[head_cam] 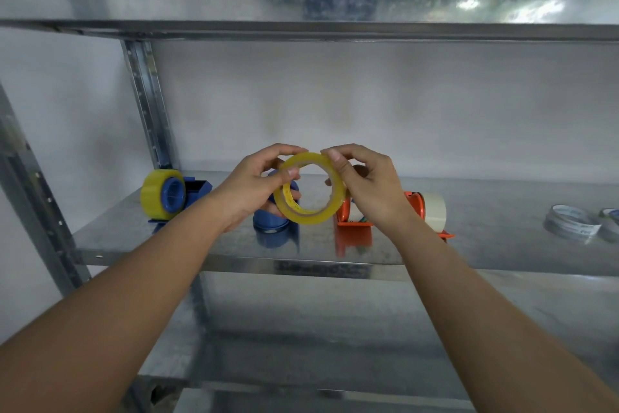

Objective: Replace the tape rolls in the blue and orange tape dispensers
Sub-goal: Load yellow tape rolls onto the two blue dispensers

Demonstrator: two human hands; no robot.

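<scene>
We hold thin yellow tape roll [310, 188] in both hands, left hand [258, 184] and right hand [365, 183] pinching its rim above shelf [485, 211]. Far-left blue dispenser [174, 196] carries full yellow roll; orange dispenser [415, 211] carries pale roll. Loose blue hub [271, 223] stands on shelf; we judge reloading unfinished.

Bare shelf [495, 211] lies open right of centre, between the orange dispenser [415, 211] and the empty rings [569, 223] at far right, while the blue dispenser [167, 196] and blue hub [271, 221] crowd the left-centre stretch.
</scene>
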